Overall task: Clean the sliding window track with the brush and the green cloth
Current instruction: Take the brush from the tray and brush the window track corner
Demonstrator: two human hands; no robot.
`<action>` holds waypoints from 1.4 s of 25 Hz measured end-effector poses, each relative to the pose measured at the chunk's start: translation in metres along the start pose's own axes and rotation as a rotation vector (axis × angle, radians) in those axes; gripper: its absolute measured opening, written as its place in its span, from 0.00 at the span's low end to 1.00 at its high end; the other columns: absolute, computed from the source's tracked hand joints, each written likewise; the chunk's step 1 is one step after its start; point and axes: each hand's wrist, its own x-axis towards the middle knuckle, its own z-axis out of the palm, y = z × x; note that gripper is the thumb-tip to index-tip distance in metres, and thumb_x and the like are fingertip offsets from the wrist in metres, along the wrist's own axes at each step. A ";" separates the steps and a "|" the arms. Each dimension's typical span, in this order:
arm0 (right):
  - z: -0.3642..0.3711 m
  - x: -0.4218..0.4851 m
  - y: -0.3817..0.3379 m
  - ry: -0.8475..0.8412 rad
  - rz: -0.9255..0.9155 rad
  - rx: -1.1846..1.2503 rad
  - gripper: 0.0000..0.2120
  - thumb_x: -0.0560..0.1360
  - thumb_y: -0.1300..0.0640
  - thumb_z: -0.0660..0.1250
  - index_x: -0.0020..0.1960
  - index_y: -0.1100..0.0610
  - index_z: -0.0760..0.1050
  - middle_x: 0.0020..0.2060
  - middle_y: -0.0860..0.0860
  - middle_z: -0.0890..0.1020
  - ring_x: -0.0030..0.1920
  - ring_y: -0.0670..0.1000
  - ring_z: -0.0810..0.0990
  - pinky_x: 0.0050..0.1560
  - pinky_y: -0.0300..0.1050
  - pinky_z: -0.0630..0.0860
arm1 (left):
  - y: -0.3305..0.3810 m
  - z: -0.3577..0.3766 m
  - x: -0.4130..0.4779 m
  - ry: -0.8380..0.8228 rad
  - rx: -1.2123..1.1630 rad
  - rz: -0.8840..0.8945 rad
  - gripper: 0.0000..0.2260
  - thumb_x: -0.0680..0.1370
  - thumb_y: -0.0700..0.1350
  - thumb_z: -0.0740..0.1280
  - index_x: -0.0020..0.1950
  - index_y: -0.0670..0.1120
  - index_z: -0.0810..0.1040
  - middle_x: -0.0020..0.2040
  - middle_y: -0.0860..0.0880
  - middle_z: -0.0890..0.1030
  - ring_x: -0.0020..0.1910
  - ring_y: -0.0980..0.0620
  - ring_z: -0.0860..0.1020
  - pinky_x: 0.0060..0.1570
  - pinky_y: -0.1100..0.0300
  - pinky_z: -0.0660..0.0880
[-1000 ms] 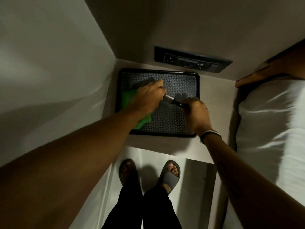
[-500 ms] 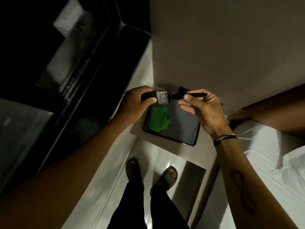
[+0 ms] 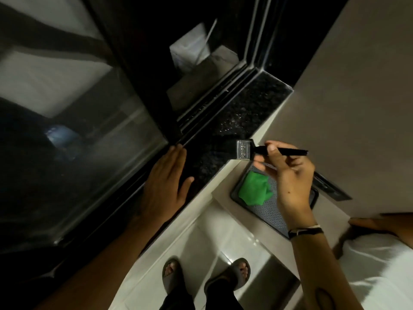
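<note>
Right hand [image 3: 288, 177] pinching brush [image 3: 245, 149] handle, bristles over dark sill [image 3: 234, 113]; left hand [image 3: 166, 186] spread flat by window track [image 3: 207, 106]; green cloth [image 3: 254, 190] right on tray [image 3: 277, 222]; risk: loose fingertip grip slips, sweeping grit onto sill.

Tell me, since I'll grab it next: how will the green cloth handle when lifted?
The green cloth lies crumpled in folds on the tray, so it probably droops limply. It looks thin, likely light. It shouldn't roll or slide.
</note>
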 end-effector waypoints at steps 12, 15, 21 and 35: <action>0.065 -0.004 -0.027 0.113 -0.131 -0.051 0.12 0.83 0.60 0.70 0.63 0.67 0.82 0.54 0.66 0.86 0.48 0.62 0.87 0.54 0.57 0.87 | -0.020 0.013 -0.009 -0.175 0.186 0.160 0.37 0.88 0.65 0.53 0.89 0.43 0.53 0.90 0.44 0.52 0.90 0.46 0.51 0.87 0.45 0.58; 0.083 0.009 -0.036 0.028 -0.165 -0.163 0.09 0.82 0.60 0.71 0.60 0.62 0.84 0.52 0.62 0.88 0.50 0.61 0.89 0.53 0.53 0.87 | -0.018 0.012 -0.007 -0.205 0.186 0.157 0.37 0.88 0.65 0.53 0.89 0.42 0.53 0.90 0.43 0.51 0.90 0.45 0.51 0.88 0.45 0.56; 0.130 0.060 -0.032 -0.077 -0.126 -0.384 0.03 0.82 0.59 0.72 0.53 0.57 0.84 0.42 0.54 0.88 0.44 0.54 0.90 0.48 0.54 0.88 | -0.020 0.018 -0.010 -0.163 0.139 0.128 0.37 0.87 0.65 0.53 0.89 0.42 0.53 0.90 0.42 0.52 0.90 0.44 0.51 0.88 0.47 0.56; 0.146 0.106 -0.033 -0.263 -0.207 -0.626 0.03 0.82 0.59 0.71 0.51 0.56 0.85 0.44 0.53 0.88 0.43 0.50 0.89 0.48 0.50 0.88 | -0.021 0.017 -0.009 -0.206 0.152 0.113 0.39 0.86 0.67 0.52 0.89 0.43 0.51 0.91 0.44 0.49 0.90 0.47 0.48 0.87 0.52 0.48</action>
